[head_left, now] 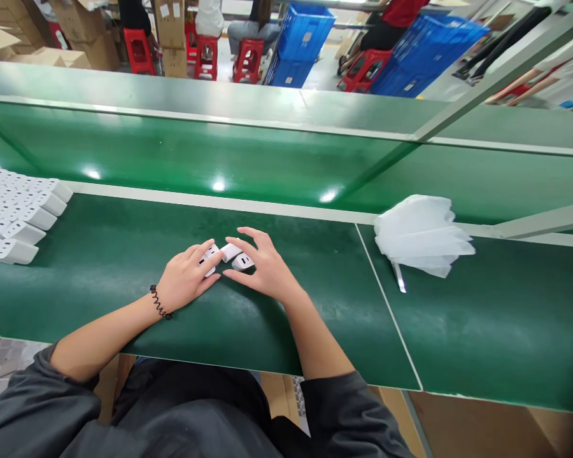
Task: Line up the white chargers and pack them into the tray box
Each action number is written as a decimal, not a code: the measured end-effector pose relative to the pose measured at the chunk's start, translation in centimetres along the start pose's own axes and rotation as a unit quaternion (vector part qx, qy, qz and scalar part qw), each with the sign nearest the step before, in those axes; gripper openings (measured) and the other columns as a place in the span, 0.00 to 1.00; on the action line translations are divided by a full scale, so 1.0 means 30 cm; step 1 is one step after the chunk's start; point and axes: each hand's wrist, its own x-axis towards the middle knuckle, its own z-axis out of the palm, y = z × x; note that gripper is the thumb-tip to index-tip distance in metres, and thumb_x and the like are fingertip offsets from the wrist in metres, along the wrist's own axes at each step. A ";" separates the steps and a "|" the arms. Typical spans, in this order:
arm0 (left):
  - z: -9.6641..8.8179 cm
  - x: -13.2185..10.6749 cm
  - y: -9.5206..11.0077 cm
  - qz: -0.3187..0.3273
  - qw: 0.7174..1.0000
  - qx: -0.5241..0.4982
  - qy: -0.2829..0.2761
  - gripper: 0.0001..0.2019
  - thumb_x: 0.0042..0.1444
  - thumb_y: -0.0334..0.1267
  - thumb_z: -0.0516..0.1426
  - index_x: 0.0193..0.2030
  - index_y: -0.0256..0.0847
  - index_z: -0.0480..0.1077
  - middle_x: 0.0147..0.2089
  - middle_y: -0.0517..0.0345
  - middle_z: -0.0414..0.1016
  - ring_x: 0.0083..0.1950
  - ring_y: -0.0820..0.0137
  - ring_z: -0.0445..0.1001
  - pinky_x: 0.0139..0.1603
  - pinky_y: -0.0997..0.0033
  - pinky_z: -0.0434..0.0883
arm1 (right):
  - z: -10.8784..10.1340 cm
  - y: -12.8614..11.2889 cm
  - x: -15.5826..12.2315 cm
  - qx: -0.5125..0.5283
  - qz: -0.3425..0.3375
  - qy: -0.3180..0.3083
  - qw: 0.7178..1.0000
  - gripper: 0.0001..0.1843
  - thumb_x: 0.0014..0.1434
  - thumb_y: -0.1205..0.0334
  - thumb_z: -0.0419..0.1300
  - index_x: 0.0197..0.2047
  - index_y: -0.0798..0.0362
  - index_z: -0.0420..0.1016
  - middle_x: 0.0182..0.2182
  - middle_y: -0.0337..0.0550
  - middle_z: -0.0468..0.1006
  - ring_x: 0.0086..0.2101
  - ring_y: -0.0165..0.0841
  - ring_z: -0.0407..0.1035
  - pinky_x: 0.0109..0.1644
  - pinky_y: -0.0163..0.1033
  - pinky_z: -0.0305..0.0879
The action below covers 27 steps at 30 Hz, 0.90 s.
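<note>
Small white USB chargers with dark port slots lie in a cluster on the green work surface in front of me. My left hand (185,275) rests over the left ones, its fingers closed around a USB charger (212,252) and at least one beside it. Over the right side of the cluster, my right hand (267,267) is spread, thumb and fingers apart. Between them lie a charger with its ports showing (242,261) and another charger on its side (230,252). Whether the right fingertips touch these is hard to see.
Rows of white chargers (16,213) stand at the far left. To the right lies a stack of thin white sheets or bags (420,232), with a narrow strip (399,278) sticking out. A metal frame post (487,83) slants across the right. Beyond are people, red stools (140,52) and blue crates (305,35).
</note>
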 end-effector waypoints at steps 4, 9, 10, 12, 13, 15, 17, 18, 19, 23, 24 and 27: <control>-0.003 0.000 -0.012 0.015 0.999 0.027 0.037 0.16 0.66 0.40 0.52 0.57 0.42 0.70 0.63 0.44 0.70 0.55 0.59 0.75 0.48 0.61 0.76 | 0.089 -0.052 0.003 -0.103 0.049 0.064 0.991 0.13 0.64 0.55 0.59 0.49 0.50 0.75 0.56 0.54 0.72 0.53 0.48 0.68 0.55 0.54 0.67; -0.012 0.001 -0.015 0.022 0.998 0.033 0.049 0.13 0.65 0.42 0.55 0.53 0.41 0.71 0.60 0.45 0.71 0.52 0.61 0.76 0.45 0.63 0.76 | 0.100 -0.054 0.006 0.026 0.138 0.089 0.986 0.10 0.63 0.57 0.57 0.45 0.51 0.72 0.46 0.49 0.77 0.42 0.40 0.74 0.45 0.44 0.71; -0.014 0.001 -0.015 0.022 0.998 0.034 0.051 0.13 0.65 0.42 0.55 0.53 0.42 0.71 0.60 0.45 0.72 0.51 0.61 0.76 0.45 0.63 0.76 | 0.090 -0.048 0.008 0.074 0.162 0.095 0.979 0.12 0.63 0.55 0.57 0.47 0.51 0.71 0.46 0.49 0.77 0.41 0.39 0.75 0.43 0.43 0.72; -0.016 0.001 -0.016 0.023 0.998 0.034 0.053 0.12 0.65 0.41 0.55 0.52 0.42 0.71 0.59 0.46 0.72 0.51 0.62 0.77 0.44 0.65 0.76 | 0.064 -0.027 0.015 0.171 0.210 0.092 0.958 0.18 0.63 0.50 0.56 0.52 0.50 0.69 0.47 0.48 0.77 0.40 0.38 0.76 0.42 0.43 0.73; -0.016 0.001 -0.017 0.024 0.998 0.034 0.053 0.12 0.65 0.41 0.54 0.52 0.42 0.72 0.59 0.47 0.72 0.51 0.62 0.77 0.43 0.65 0.76 | 0.050 -0.012 0.018 0.208 0.232 0.082 0.947 0.19 0.64 0.49 0.55 0.54 0.50 0.68 0.48 0.47 0.77 0.40 0.38 0.76 0.43 0.43 0.73; -0.016 0.000 -0.018 0.025 0.998 0.032 0.052 0.12 0.65 0.41 0.54 0.51 0.42 0.72 0.59 0.47 0.72 0.50 0.63 0.77 0.42 0.66 0.76 | 0.025 0.023 0.023 0.239 0.270 0.042 0.932 0.19 0.65 0.50 0.53 0.54 0.49 0.69 0.46 0.45 0.79 0.41 0.38 0.77 0.45 0.44 0.73; -0.014 -0.002 -0.019 0.023 0.998 0.032 0.049 0.12 0.65 0.41 0.54 0.52 0.42 0.72 0.59 0.47 0.72 0.50 0.63 0.77 0.42 0.66 0.76 | 0.004 0.057 0.024 0.235 0.300 -0.004 0.925 0.17 0.65 0.51 0.52 0.52 0.48 0.72 0.43 0.44 0.81 0.42 0.39 0.77 0.48 0.47 0.72; -0.013 -0.002 -0.020 0.021 0.998 0.032 0.047 0.12 0.65 0.41 0.54 0.52 0.42 0.71 0.60 0.47 0.72 0.50 0.63 0.77 0.43 0.66 0.76 | -0.007 0.072 0.021 0.232 0.309 -0.022 0.922 0.17 0.65 0.51 0.52 0.52 0.47 0.73 0.43 0.43 0.82 0.43 0.39 0.76 0.50 0.48 0.72; -0.012 -0.003 -0.021 0.020 0.998 0.032 0.045 0.12 0.65 0.41 0.54 0.52 0.43 0.71 0.60 0.47 0.72 0.51 0.63 0.77 0.43 0.66 0.76 | -0.018 0.084 0.017 0.232 0.311 -0.034 0.921 0.17 0.66 0.51 0.51 0.52 0.46 0.73 0.45 0.44 0.82 0.44 0.40 0.76 0.51 0.49 0.72; -0.013 -0.001 -0.033 0.024 0.999 0.023 0.040 0.13 0.66 0.42 0.53 0.52 0.44 0.72 0.61 0.48 0.71 0.51 0.63 0.77 0.44 0.65 0.75 | -0.072 0.108 -0.008 0.219 0.211 -0.091 0.948 0.26 0.63 0.45 0.56 0.62 0.40 0.67 0.65 0.43 0.65 0.63 0.44 0.61 0.64 0.55 0.63; -0.016 0.000 -0.037 0.028 0.999 0.017 0.041 0.13 0.66 0.43 0.53 0.53 0.44 0.71 0.61 0.48 0.71 0.51 0.63 0.77 0.46 0.65 0.75 | -0.085 0.109 -0.014 0.212 0.169 -0.124 0.954 0.32 0.60 0.44 0.60 0.65 0.38 0.63 0.69 0.42 0.58 0.66 0.45 0.55 0.66 0.56 0.59; -0.027 0.002 -0.044 0.033 0.999 0.005 0.039 0.17 0.66 0.45 0.53 0.59 0.44 0.68 0.62 0.48 0.71 0.53 0.63 0.76 0.51 0.63 0.74 | -0.109 0.102 -0.023 0.187 0.096 -0.197 0.958 0.44 0.53 0.48 0.68 0.69 0.39 0.56 0.70 0.44 0.54 0.67 0.46 0.52 0.69 0.55 0.56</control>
